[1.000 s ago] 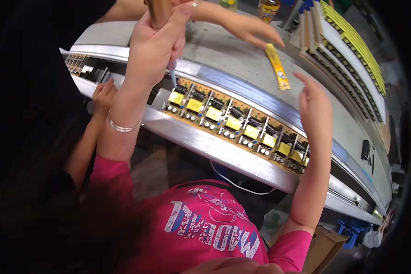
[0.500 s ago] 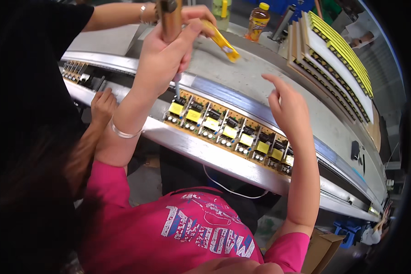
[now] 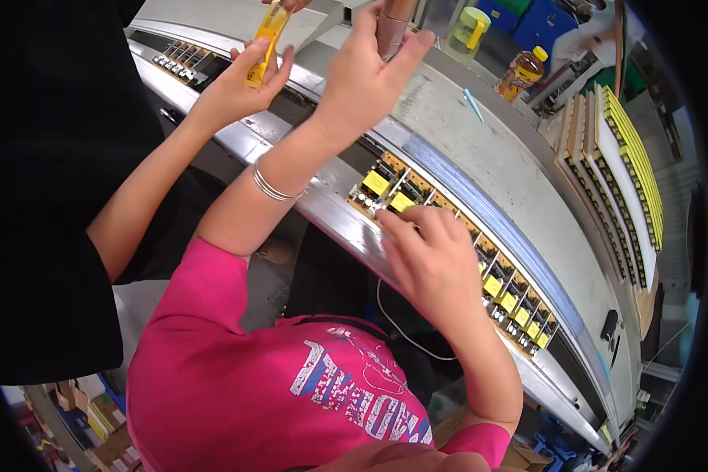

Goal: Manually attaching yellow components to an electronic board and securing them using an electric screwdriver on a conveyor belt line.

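Observation:
My left hand (image 3: 362, 86) is closed around a brown, cylindrical electric screwdriver (image 3: 393, 30), held above the far side of the rail; its tip is hidden behind my hand. My right hand (image 3: 440, 263) is over a long panel of circuit boards (image 3: 376, 185) carrying yellow-topped transformers, black parts and small capacitors. Its fingers are bent and apart, with the fingertips at the panel's left end; whether they touch it I cannot tell. My palm and fingers cover the middle boards.
The panel lies in a metal rail track (image 3: 334, 197). At left, a co-worker in black holds a yellow packet (image 3: 267, 39). Beyond are a drink bottle (image 3: 521, 75), a green-lidded jug (image 3: 468, 35), a blue stick (image 3: 473, 105) and stacked board panels (image 3: 617, 181). Another panel (image 3: 182, 61) lies further left.
My left hand has lifted the screwdriver off the panel's left end. My right hand has come down over the boards. The co-worker's packet has moved left, and the view has shifted.

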Available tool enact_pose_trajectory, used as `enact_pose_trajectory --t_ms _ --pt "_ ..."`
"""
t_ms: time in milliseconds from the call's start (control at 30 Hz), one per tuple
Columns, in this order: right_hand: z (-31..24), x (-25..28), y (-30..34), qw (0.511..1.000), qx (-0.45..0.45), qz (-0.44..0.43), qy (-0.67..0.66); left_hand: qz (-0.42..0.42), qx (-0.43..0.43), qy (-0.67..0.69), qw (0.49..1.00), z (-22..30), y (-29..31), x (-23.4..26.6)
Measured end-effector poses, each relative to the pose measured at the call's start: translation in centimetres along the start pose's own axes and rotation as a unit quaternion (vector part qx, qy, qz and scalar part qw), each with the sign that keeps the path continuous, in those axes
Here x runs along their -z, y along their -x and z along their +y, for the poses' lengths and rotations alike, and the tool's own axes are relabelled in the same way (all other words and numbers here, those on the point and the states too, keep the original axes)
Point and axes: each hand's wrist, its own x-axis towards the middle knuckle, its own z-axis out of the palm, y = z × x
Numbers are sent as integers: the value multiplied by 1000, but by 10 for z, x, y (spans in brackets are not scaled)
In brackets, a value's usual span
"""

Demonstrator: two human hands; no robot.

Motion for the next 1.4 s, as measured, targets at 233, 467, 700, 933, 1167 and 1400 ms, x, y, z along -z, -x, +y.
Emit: enact_pose_trajectory --t_ms 233,467,700,933,1167,1400 --pt "-18 -43 -27 992 77 21 100 24 -165 -116 979 5 14 10" --pt "-25 -56 -42 987 103 16 121 27 -151 -107 982 24 15 23" --pt "-39 -57 -42 989 80 24 119 14 -128 -92 987 25 19 34" --pt "-49 -49 -33 989 61 18 131 12 -122 -84 989 25 17 42" --pt "-43 -33 -6 991 23 -11 134 24 -125 -99 987 21 18 43" --pt "-29 -14 34 989 -24 -19 142 36 -152 -106 982 15 16 40"
